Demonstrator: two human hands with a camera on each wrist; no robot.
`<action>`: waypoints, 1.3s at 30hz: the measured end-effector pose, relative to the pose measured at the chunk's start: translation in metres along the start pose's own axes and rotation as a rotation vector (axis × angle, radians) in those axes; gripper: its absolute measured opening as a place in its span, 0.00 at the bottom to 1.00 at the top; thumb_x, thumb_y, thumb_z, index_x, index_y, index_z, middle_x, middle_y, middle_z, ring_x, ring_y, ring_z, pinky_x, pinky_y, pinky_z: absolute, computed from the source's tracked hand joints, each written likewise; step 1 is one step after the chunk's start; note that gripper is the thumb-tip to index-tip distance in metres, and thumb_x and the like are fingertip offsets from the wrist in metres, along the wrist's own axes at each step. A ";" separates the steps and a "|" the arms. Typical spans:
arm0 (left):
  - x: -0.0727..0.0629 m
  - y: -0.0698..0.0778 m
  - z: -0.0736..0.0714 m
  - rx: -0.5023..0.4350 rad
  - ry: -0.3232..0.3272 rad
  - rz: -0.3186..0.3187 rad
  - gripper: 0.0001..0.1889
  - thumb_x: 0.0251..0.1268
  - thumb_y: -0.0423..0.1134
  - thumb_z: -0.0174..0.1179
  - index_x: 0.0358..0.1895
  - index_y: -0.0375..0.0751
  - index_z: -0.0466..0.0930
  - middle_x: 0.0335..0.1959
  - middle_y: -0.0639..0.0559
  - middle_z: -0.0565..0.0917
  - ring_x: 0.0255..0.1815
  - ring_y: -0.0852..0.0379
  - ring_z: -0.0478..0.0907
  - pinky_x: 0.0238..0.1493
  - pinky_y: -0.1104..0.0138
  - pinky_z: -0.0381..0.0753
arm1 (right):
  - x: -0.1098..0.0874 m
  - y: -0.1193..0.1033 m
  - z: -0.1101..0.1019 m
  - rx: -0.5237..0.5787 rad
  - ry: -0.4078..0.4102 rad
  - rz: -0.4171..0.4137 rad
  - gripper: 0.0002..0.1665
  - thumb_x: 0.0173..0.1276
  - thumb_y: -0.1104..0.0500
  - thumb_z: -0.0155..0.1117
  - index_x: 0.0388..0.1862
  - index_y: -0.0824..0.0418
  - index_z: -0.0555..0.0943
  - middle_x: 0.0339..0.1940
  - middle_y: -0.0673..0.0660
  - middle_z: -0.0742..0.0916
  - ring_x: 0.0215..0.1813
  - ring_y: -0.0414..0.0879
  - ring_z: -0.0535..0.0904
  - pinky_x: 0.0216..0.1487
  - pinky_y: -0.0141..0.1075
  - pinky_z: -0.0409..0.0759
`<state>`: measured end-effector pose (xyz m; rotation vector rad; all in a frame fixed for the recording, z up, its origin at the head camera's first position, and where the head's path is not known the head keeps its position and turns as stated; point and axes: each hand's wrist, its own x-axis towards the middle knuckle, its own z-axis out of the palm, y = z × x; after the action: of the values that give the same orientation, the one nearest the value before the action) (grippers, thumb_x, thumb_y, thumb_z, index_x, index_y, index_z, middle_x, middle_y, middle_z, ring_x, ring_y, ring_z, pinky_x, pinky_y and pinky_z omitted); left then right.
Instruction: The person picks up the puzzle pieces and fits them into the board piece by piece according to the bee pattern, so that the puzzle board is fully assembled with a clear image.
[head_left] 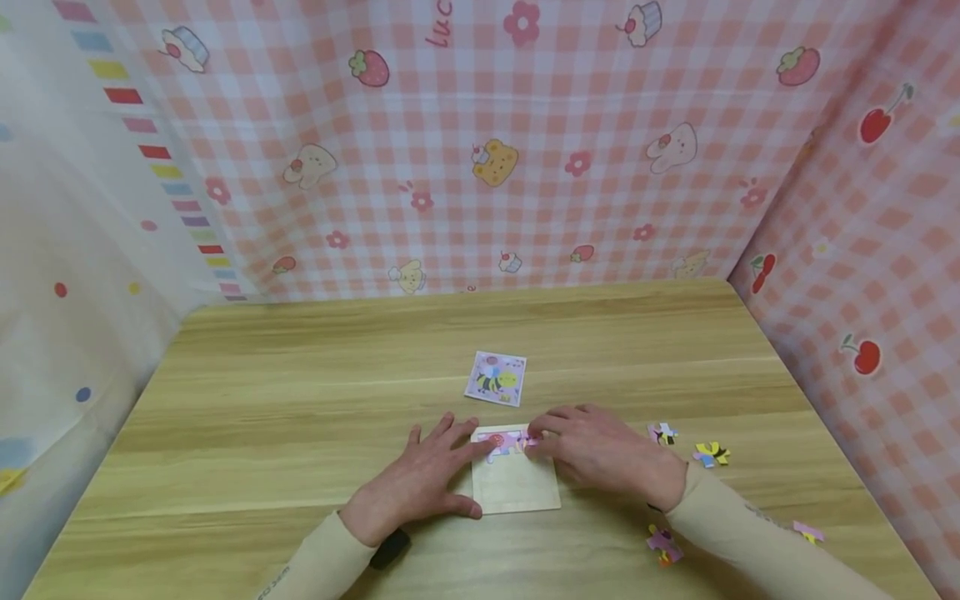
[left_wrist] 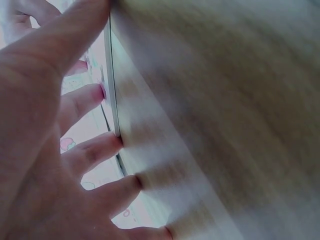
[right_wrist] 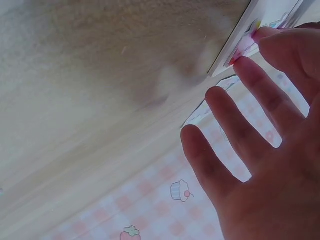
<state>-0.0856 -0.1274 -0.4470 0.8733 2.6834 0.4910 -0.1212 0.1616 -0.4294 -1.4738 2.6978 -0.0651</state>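
Observation:
A wooden puzzle tray (head_left: 517,487) lies in front of me, with pink joined puzzle pieces (head_left: 508,442) along its far edge. My left hand (head_left: 423,467) spreads over the tray's left side. Its index fingertip touches the pieces and its thumb rests at the near left corner. With the thumb and index finger of my right hand (head_left: 600,442), I pinch a puzzle piece (right_wrist: 243,46) at the far right corner of the tray. The other right fingers extend past the tray's edge in the right wrist view. My fingers partly cover this piece.
A square picture card (head_left: 496,379) of a bee lies beyond the tray. Loose puzzle pieces lie to the right: a yellow and blue one (head_left: 711,454), a pink one (head_left: 663,544) and others near the right sleeve. Checked curtains (head_left: 450,225) stand behind the wooden table (head_left: 300,383).

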 end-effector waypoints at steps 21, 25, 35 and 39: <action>-0.003 0.000 0.000 -0.007 0.007 0.014 0.46 0.59 0.60 0.72 0.80 0.53 0.65 0.81 0.39 0.62 0.80 0.28 0.53 0.68 0.23 0.54 | -0.003 0.000 0.005 0.031 0.051 -0.017 0.20 0.74 0.59 0.64 0.64 0.52 0.85 0.65 0.55 0.84 0.65 0.53 0.81 0.60 0.54 0.82; -0.003 0.001 -0.001 -0.009 0.002 0.011 0.45 0.60 0.59 0.72 0.80 0.52 0.66 0.81 0.39 0.62 0.80 0.28 0.53 0.68 0.23 0.54 | -0.003 -0.001 0.005 0.056 0.046 0.001 0.19 0.75 0.58 0.65 0.63 0.53 0.85 0.64 0.55 0.84 0.64 0.54 0.81 0.60 0.55 0.82; -0.001 0.001 0.001 -0.010 -0.008 -0.009 0.45 0.60 0.60 0.72 0.79 0.52 0.66 0.82 0.41 0.60 0.81 0.29 0.51 0.68 0.23 0.54 | -0.003 0.007 0.004 0.109 0.065 -0.028 0.21 0.77 0.58 0.60 0.66 0.54 0.83 0.68 0.53 0.83 0.69 0.54 0.77 0.66 0.55 0.78; -0.001 0.000 0.001 -0.010 -0.009 -0.006 0.45 0.60 0.60 0.72 0.79 0.52 0.66 0.82 0.41 0.60 0.81 0.29 0.51 0.68 0.23 0.54 | -0.005 0.008 0.003 0.105 0.035 -0.048 0.20 0.78 0.57 0.60 0.66 0.54 0.83 0.70 0.51 0.82 0.71 0.55 0.76 0.68 0.56 0.76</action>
<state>-0.0844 -0.1277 -0.4477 0.8619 2.6719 0.4978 -0.1250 0.1699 -0.4330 -1.5203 2.6412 -0.2333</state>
